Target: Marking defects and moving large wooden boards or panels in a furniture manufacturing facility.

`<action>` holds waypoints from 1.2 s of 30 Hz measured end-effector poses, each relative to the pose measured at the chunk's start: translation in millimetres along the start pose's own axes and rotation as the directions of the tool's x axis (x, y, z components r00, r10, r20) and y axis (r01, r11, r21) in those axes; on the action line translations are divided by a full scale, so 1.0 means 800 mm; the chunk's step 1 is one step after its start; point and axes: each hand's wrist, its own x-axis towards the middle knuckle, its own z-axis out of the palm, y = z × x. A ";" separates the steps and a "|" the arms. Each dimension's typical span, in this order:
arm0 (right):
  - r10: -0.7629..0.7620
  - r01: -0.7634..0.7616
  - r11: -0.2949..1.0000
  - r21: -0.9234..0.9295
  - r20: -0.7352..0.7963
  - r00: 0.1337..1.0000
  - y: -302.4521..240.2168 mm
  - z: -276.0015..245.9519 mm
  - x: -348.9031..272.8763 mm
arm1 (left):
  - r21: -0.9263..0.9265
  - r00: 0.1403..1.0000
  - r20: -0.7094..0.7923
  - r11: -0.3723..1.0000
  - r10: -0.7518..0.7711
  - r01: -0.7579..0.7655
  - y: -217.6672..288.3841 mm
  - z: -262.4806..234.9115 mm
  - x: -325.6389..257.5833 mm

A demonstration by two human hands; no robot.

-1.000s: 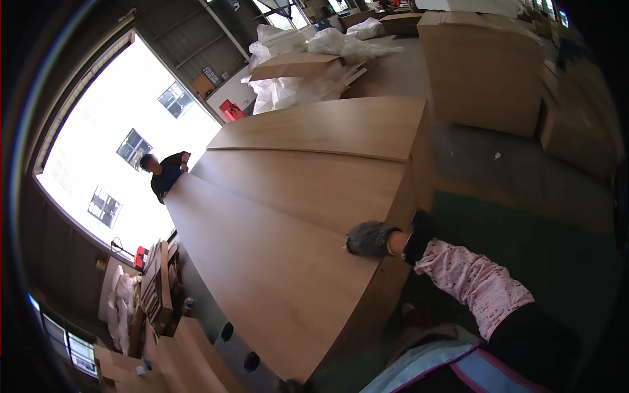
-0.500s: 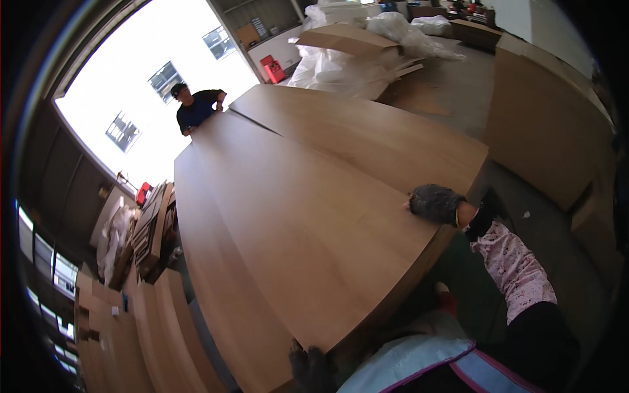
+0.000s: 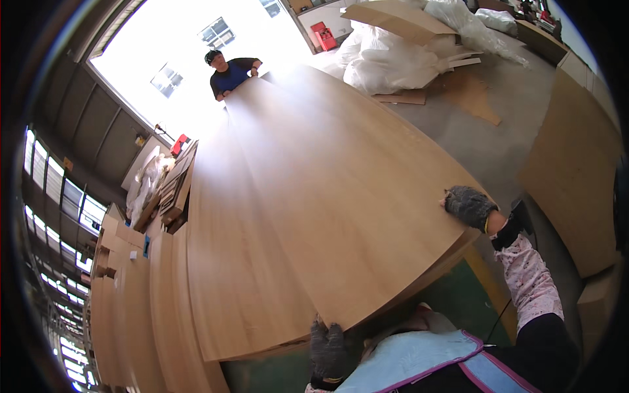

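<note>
A large, thin wood-grained sheet (image 3: 341, 209) stretches away from me over a stack of similar boards. At its near left corner, my left hand (image 3: 327, 347) in a dark grey glove has its fingers closed on the edge. My right hand (image 3: 468, 206), gloved the same way, grips the near right corner, with bare fingertips showing on the top face. The undersides of both grips are hidden. Left of the top sheet, a strip of the board beneath (image 3: 239, 308) shows. At the far end a person (image 3: 229, 75) in dark clothes and a cap leans with both hands at the sheets.
Tall stacked brown boards (image 3: 164, 301) stand along the left. Plastic-wrapped bundles (image 3: 386, 59) and cardboard lie at the back right. A big brown panel (image 3: 576, 177) stands on the right. A thin black cable (image 3: 501, 321) hangs near my right arm.
The top sheet has shifted right across the stack; the wedge of board and the dark gap once seen on its right are now covered. My view has turned slightly. Both hands stay on its corners.
</note>
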 end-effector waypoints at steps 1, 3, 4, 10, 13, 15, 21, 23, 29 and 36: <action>0.157 -0.158 0.987 0.036 0.033 0.987 0.006 -0.006 -0.007 | -0.201 0.992 -0.022 0.972 -0.127 0.120 0.007 0.015 0.002; 0.291 -0.299 0.952 0.062 0.121 0.949 -0.004 -0.032 -0.012 | -0.390 0.959 -0.033 0.887 -0.281 0.247 0.030 0.030 0.006; 0.284 -0.296 0.952 0.075 0.141 0.949 -0.012 -0.044 -0.012 | -0.366 0.967 -0.029 0.903 -0.254 0.226 0.031 0.033 0.008; 0.458 -0.461 0.879 -0.120 -0.056 0.887 0.022 -0.053 -0.077 | 0.384 0.985 0.111 0.909 0.130 -0.163 0.026 0.011 0.027; 0.606 -0.608 0.794 -0.002 -0.092 0.790 0.000 -0.093 -0.064 | 0.112 0.998 0.004 0.992 -0.055 0.054 0.010 -0.024 0.041; 0.561 -0.564 0.825 0.009 -0.128 0.818 0.015 -0.091 -0.072 | -0.048 0.973 -0.114 0.979 -0.201 0.197 0.033 -0.027 0.051; 0.492 -0.489 0.869 -0.072 0.034 0.870 0.081 -0.056 -0.071 | -0.143 0.971 -0.111 0.970 -0.213 0.197 0.025 0.030 0.083; 0.538 -0.531 0.843 -0.090 0.143 0.831 0.073 -0.060 -0.066 | -0.093 0.981 -0.100 0.983 -0.165 0.155 0.009 0.045 0.090; 0.563 -0.626 0.715 0.312 0.273 0.780 0.062 -0.069 -0.071 | 0.144 0.992 -0.112 0.987 -0.059 0.075 0.021 0.052 0.105; 0.528 -0.623 0.649 0.436 0.330 0.782 0.074 -0.062 -0.079 | 0.283 0.992 -0.127 0.958 -0.019 0.054 0.021 0.063 0.108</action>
